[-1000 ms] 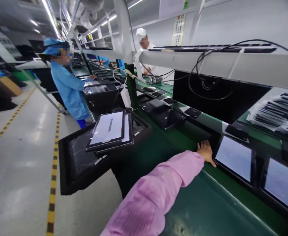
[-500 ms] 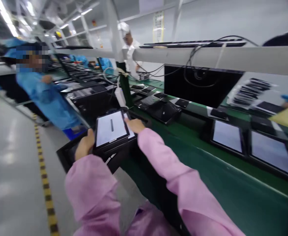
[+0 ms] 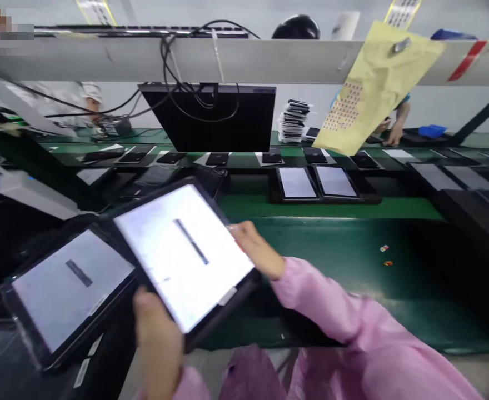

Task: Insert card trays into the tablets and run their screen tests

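Note:
A tablet (image 3: 186, 250) with a bright white screen and a dark bar across its middle is held tilted in front of me. My left hand (image 3: 156, 333) grips its lower left edge, thumb on the frame. On the opposite edge, my right hand (image 3: 257, 247) is closed round the right side. A small white label sits on the tablet's near border. Left of it lies a second lit tablet (image 3: 71, 289) showing a similar bar, resting on dark trays or devices. My fingers under the held tablet are hidden.
Two lit tablets (image 3: 297, 183) lie in a black tray on the green bench (image 3: 311, 239). A monitor (image 3: 211, 119) and cables hang below the shelf rail, with a yellow sheet (image 3: 353, 105) clipped on. Small orange pieces (image 3: 388, 263) lie at right. Other people's hands show behind.
My view has turned right toward the bench. The held tablet has been lifted off the one below and brought closer, still between both hands; the other tablet now shows at left.

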Demonstrator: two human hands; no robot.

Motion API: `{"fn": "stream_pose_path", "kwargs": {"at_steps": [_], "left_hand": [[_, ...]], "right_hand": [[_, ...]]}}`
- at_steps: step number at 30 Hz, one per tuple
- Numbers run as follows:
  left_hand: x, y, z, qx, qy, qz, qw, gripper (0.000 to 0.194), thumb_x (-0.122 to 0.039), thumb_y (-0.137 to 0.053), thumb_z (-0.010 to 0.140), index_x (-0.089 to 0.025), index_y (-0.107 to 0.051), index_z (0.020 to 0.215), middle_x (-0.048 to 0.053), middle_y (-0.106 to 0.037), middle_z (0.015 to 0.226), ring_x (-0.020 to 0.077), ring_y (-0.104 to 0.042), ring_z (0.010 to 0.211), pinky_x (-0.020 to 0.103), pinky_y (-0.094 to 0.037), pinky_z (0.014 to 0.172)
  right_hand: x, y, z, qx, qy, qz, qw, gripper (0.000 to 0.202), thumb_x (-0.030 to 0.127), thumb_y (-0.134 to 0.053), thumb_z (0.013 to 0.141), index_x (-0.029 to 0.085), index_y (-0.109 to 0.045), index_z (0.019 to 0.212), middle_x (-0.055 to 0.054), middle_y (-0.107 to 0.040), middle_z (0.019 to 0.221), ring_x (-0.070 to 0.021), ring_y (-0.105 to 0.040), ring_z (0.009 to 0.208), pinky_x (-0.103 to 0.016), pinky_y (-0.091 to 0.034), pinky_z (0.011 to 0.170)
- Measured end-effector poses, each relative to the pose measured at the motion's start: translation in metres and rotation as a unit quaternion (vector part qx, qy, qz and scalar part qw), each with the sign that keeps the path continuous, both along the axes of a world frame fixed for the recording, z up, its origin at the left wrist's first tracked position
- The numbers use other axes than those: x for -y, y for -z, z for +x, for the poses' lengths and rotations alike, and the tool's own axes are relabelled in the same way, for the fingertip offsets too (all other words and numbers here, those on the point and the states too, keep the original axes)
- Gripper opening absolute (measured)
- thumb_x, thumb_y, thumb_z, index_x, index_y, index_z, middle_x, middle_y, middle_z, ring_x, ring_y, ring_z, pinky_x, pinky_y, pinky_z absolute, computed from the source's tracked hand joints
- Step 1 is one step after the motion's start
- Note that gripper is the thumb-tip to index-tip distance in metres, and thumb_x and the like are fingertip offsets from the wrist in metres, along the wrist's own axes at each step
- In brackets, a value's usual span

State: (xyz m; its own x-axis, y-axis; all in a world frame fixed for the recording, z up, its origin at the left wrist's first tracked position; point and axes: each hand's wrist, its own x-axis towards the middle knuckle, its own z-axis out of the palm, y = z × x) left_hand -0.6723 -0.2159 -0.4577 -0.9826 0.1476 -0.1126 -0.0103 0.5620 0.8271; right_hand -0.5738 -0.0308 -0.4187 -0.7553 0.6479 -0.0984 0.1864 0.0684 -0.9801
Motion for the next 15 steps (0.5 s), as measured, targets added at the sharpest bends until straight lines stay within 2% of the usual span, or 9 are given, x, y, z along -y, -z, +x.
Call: {"fn": "stream_pose_path", "kwargs": {"at_steps": [1,2,4,5,7,9,10,12,15], "left_hand": [[-0.016,0.011,0.026,0.035,0.023,0.052,0.998,0.06,-0.058,-0.022,0.095,-0.025,-0.044,0.14,0.006,-0.053,0.143,0.0326,-0.043,0.137,0.048,-0.038,0.113],[-0.032,0.023,0.05,0.075,0.078,0.1,0.989,0.057,-0.058,-0.029,0.094,-0.024,-0.047,0.137,0.007,-0.057,0.139,0.0294,-0.044,0.137,0.041,-0.041,0.112],[-0.056,0.049,0.091,0.128,0.205,0.16,0.957,0.055,-0.057,-0.036,0.094,-0.021,-0.048,0.134,0.01,-0.058,0.137,0.0268,-0.045,0.136,0.036,-0.043,0.109],[-0.065,0.061,0.106,0.142,0.266,0.163,0.939,0.057,-0.056,-0.036,0.094,-0.019,-0.045,0.136,0.012,-0.057,0.137,0.0265,-0.048,0.134,0.037,-0.044,0.108],[-0.078,0.08,0.124,0.128,0.372,0.117,0.912,0.058,-0.053,-0.034,0.096,-0.014,-0.042,0.138,0.016,-0.056,0.135,0.0274,-0.052,0.129,0.043,-0.044,0.108],[-0.091,0.09,0.129,0.086,0.437,0.053,0.894,0.057,-0.054,-0.041,0.092,-0.011,-0.051,0.129,0.019,-0.059,0.127,0.0311,-0.053,0.125,0.051,-0.04,0.109],[-0.099,0.093,0.129,0.064,0.453,0.03,0.889,0.057,-0.055,-0.046,0.089,-0.011,-0.056,0.122,0.02,-0.059,0.124,0.0337,-0.052,0.125,0.055,-0.036,0.111],[-0.118,0.097,0.125,0.041,0.447,0.037,0.893,0.061,-0.058,-0.056,0.081,-0.01,-0.059,0.118,0.022,-0.054,0.129,0.0389,-0.043,0.131,0.062,-0.025,0.113],[-0.147,0.108,0.123,0.044,0.399,0.112,0.909,0.075,-0.059,-0.055,0.082,-0.011,-0.043,0.139,0.021,-0.034,0.151,0.0382,-0.023,0.145,0.063,-0.008,0.118]], "right_hand": [[-0.01,0.009,0.035,0.003,0.023,-0.002,1.0,0.066,0.079,-0.031,0.085,0.02,-0.054,0.104,-0.009,-0.064,0.108,-0.0231,-0.059,0.107,-0.04,-0.046,0.097],[-0.018,0.022,0.069,0.005,0.042,-0.007,0.999,0.068,0.078,-0.026,0.087,0.02,-0.056,0.103,-0.01,-0.064,0.109,-0.0229,-0.058,0.109,-0.04,-0.046,0.099],[-0.026,0.053,0.128,0.007,0.126,-0.013,0.992,0.066,0.075,-0.027,0.089,0.021,-0.06,0.107,-0.008,-0.065,0.112,-0.0224,-0.059,0.111,-0.038,-0.045,0.1],[-0.027,0.07,0.152,0.021,0.173,0.002,0.985,0.068,0.075,-0.026,0.089,0.021,-0.062,0.108,-0.009,-0.066,0.111,-0.023,-0.06,0.11,-0.038,-0.047,0.098],[-0.026,0.105,0.189,0.057,0.259,0.042,0.963,0.072,0.078,-0.026,0.087,0.019,-0.064,0.107,-0.011,-0.068,0.108,-0.0252,-0.062,0.106,-0.038,-0.049,0.093],[-0.024,0.132,0.214,0.083,0.305,0.073,0.946,0.077,0.081,-0.029,0.083,0.018,-0.065,0.108,-0.014,-0.067,0.107,-0.028,-0.062,0.104,-0.042,-0.05,0.091],[-0.023,0.141,0.222,0.089,0.315,0.084,0.941,0.078,0.081,-0.031,0.082,0.017,-0.065,0.109,-0.015,-0.067,0.105,-0.0289,-0.061,0.103,-0.044,-0.049,0.092],[-0.024,0.155,0.229,0.098,0.328,0.112,0.933,0.077,0.08,-0.033,0.082,0.017,-0.065,0.113,-0.015,-0.065,0.102,-0.0293,-0.061,0.1,-0.048,-0.048,0.092],[-0.027,0.167,0.228,0.097,0.332,0.159,0.925,0.074,0.077,-0.038,0.083,0.018,-0.065,0.118,-0.016,-0.059,0.111,-0.0316,-0.055,0.108,-0.055,-0.042,0.098]]}}
